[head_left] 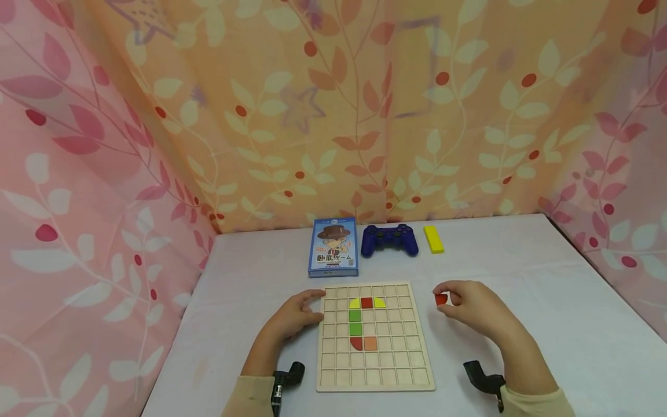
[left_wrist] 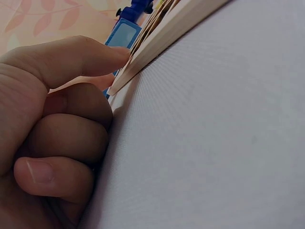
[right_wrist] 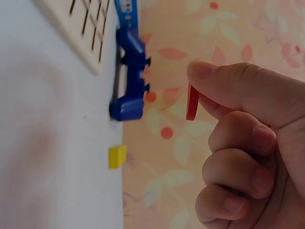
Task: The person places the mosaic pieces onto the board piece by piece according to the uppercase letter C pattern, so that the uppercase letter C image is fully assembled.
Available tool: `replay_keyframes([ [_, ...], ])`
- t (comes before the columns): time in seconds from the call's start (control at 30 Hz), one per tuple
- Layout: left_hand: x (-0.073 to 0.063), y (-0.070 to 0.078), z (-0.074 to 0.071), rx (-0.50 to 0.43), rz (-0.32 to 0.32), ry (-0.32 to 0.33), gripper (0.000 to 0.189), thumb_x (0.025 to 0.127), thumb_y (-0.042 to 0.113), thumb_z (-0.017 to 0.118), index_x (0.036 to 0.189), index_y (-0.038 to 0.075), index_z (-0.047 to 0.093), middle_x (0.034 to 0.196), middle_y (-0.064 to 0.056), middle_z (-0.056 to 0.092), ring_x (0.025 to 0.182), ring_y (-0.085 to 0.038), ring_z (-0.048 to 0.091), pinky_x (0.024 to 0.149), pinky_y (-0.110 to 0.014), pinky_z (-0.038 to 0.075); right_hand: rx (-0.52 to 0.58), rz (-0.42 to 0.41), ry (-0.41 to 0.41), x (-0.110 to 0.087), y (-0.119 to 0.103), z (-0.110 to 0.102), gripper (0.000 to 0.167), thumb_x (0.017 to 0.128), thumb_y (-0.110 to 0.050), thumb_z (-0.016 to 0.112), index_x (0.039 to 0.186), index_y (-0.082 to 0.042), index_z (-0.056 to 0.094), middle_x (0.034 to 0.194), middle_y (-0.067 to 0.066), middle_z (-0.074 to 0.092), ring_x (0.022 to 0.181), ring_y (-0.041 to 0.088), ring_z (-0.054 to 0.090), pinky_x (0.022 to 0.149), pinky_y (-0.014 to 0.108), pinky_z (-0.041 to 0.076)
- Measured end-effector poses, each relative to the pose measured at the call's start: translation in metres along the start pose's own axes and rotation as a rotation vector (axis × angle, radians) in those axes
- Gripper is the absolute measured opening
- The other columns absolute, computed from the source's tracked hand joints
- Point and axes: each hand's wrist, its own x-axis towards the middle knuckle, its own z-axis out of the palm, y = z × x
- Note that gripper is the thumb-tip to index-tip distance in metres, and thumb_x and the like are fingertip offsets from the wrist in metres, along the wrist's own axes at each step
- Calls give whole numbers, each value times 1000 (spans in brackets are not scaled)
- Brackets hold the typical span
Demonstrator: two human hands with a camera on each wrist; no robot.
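Observation:
A light wooden grid board (head_left: pixel 398 360) lies flat on the table. Set in its cells are a red square (head_left: pixel 367 303) between two yellow rounded-corner pieces (head_left: pixel 380 303), two green squares (head_left: pixel 355 329) below, then a red rounded-corner piece (head_left: pixel 356 344) beside an orange square (head_left: pixel 370 343). At the board's left edge, my left hand (head_left: pixel 289 317) touches the side with thumb and index finger spread apart; its other fingers are folded in the left wrist view. To the right of the board, my right hand (head_left: pixel 476 307) pinches a thin red piece (right_wrist: pixel 192 102) between thumb and index finger, above the table.
Behind the board stand a blue game box (head_left: pixel 333 249) with a cartoon figure, a dark blue game controller (head_left: pixel 389 240) and a yellow block (head_left: pixel 433 240). A patterned curtain (head_left: pixel 365 116) surrounds the white table (head_left: pixel 250 272) at the back and sides.

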Motion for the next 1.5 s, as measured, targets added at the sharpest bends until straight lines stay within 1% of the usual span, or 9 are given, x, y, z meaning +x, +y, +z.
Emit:
replay_keyframes([
  [0.2,1,1,0,16,5,-5,62,86,16,82,143,18,60,55,4,45,40,-11,34,39,-25,29,-33,-53,24,-8,-33,4,23,88,-21,81,110,-18,75,64,-5,38,56,11,35,52,27,29],
  [0.4,1,3,-2,25,-1,-8,62,85,16,82,143,18,60,56,4,46,41,-11,36,40,-25,30,-79,-125,-11,-14,-64,19,20,85,-22,84,104,-23,76,63,-8,42,57,9,38,53,27,30],
  [0.53,0,3,-5,31,-1,-29,64,85,17,83,144,18,59,57,3,47,41,-11,36,39,-25,30,-125,-183,-37,-14,-76,39,18,84,-23,85,100,-23,76,64,-11,46,59,7,42,54,27,34],
  [0.7,-4,-2,-9,43,-9,-32,66,84,17,84,144,18,59,58,3,47,41,-12,36,38,-25,29,-195,-311,-70,-11,-84,73,10,85,-20,82,94,-18,78,75,-15,63,66,3,52,59,28,44],
  [0.77,-4,-4,-9,36,-8,-29,66,83,16,84,144,18,59,58,3,47,42,-11,36,39,-25,29,-203,-330,-87,-11,-86,84,9,83,-17,82,91,-16,78,77,-13,66,67,4,53,60,29,45],
  [0.9,-2,-6,-5,-10,17,-35,67,81,14,85,143,14,59,58,4,47,43,-9,37,41,-25,31,-237,-298,-82,-10,-84,99,9,78,-11,82,85,-15,77,74,-10,65,65,7,51,59,31,44],
  [1.03,1,-5,-1,-36,52,-38,69,79,14,87,142,11,59,57,4,47,45,-8,38,44,-25,32,-279,-262,-52,-8,-78,105,9,76,-9,80,81,-15,76,74,-10,66,64,9,52,59,33,44],
  [1.3,5,-4,2,5,56,-5,66,79,17,87,140,13,61,57,4,47,46,-9,39,46,-26,32,-234,-185,-94,-2,-69,109,14,76,-16,87,86,-15,78,73,-13,61,70,11,50,65,35,44],
  [1.5,5,0,1,26,53,2,65,80,18,87,140,14,62,57,3,48,47,-10,39,45,-27,31,-211,-163,-84,0,-66,109,15,75,-16,88,88,-17,80,78,-11,66,78,14,58,70,39,48],
])
